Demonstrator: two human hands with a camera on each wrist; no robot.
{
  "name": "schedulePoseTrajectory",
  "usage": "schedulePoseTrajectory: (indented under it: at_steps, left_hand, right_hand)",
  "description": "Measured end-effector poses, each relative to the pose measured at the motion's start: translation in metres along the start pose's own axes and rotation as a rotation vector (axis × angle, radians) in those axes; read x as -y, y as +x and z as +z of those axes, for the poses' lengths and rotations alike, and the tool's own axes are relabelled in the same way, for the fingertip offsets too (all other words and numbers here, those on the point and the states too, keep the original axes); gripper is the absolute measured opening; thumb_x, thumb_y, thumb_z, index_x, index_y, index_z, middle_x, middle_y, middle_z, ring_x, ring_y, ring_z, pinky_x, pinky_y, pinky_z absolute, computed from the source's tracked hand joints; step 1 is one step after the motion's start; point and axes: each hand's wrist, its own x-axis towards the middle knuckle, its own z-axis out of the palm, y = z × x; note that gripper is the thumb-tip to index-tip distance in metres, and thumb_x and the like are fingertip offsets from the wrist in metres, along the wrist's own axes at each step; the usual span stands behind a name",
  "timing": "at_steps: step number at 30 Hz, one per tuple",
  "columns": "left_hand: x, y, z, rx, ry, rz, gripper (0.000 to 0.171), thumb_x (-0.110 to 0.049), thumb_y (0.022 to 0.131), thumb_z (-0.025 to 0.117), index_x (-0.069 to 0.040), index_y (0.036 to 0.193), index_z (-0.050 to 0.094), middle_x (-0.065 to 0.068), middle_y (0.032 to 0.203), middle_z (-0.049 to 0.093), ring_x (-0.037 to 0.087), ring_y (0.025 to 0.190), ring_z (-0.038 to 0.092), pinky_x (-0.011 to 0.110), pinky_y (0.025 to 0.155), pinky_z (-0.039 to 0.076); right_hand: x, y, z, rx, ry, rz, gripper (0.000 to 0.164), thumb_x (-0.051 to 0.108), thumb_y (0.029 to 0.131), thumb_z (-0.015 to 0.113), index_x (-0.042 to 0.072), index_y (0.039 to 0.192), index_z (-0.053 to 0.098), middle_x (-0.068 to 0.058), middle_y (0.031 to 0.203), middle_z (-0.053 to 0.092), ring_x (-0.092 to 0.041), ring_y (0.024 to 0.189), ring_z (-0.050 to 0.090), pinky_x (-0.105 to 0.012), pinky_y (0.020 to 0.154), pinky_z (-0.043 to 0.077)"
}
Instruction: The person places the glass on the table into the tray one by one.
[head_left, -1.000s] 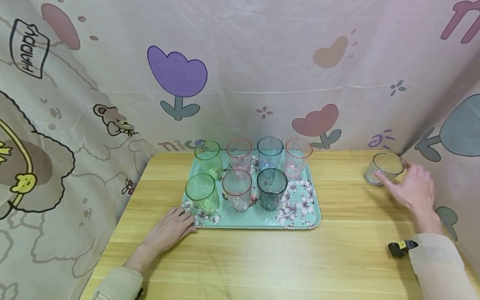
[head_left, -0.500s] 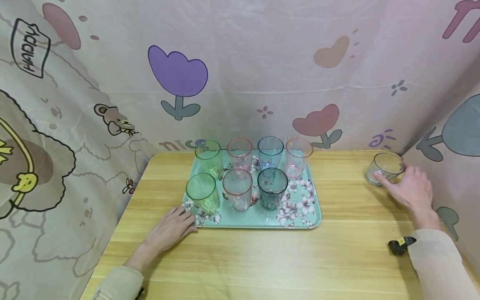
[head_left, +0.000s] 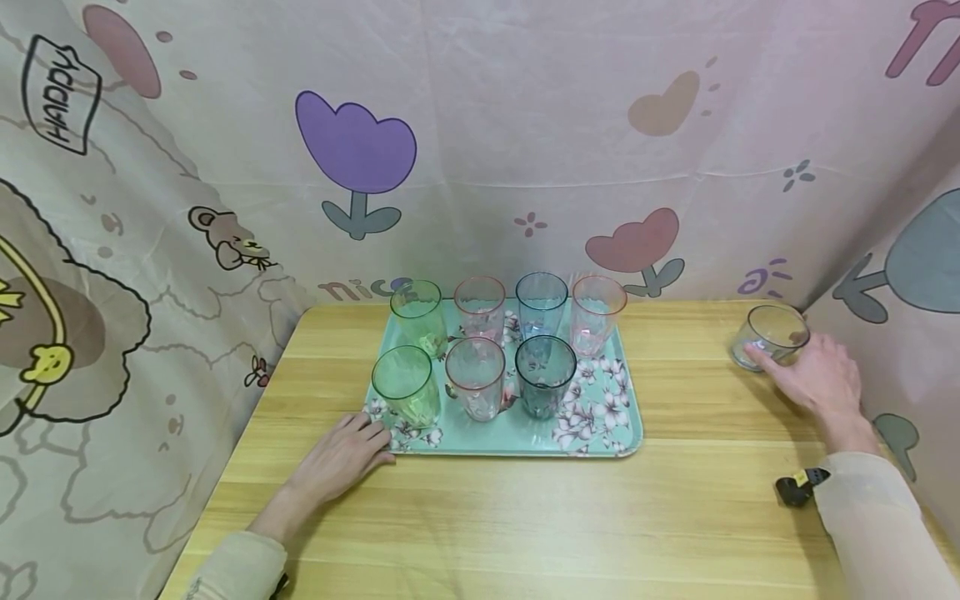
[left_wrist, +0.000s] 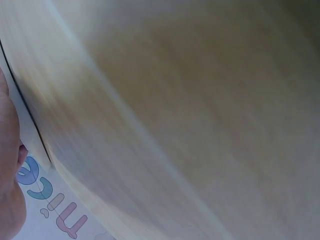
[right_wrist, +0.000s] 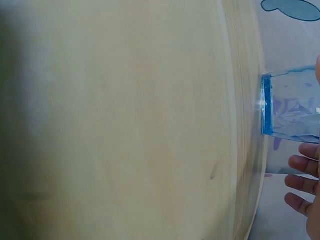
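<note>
My left hand (head_left: 341, 454) rests at the front left corner of a mint-green flower-print tray (head_left: 480, 440), fingers relaxed over its edge. Part of that hand shows at the left border of the left wrist view. At the far right my right hand (head_left: 819, 379) is beside a drinking glass (head_left: 750, 350), its thumb lying across the near side. The glass stands upright on the table and looks bluish in the right wrist view. There the fingers (right_wrist: 302, 182) are spread and slightly apart from it.
On the tray stand several upright glasses: green (head_left: 405, 392), pinkish (head_left: 476, 383), blue (head_left: 542, 308) and dark grey (head_left: 545, 379). A printed curtain (head_left: 487, 125) hangs behind the wooden table (head_left: 525, 525) and along both sides.
My right hand has edged slightly left and closer to the lone glass. The left hand, the tray and the glasses on it have stayed in place.
</note>
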Motion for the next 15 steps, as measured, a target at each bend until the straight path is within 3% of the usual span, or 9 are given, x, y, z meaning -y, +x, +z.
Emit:
schedulePoseTrajectory:
  at_steps: [15]
  left_hand:
    - [-0.0008,0.0005,-0.0014,0.013,0.006,-0.006,0.026,-0.044,0.093,0.071,-0.021,0.095,0.062,-0.006,0.089,0.063,0.018,0.090,0.057,0.040,0.093,0.054]
  right_hand:
    - [0.0040,0.0009,0.0010,-0.055,-0.008,-0.053,0.101,0.075,0.094,0.054,-0.019,0.130,0.052,-0.042,0.114,0.053,-0.059,0.099,0.053,-0.062,0.074,0.043]
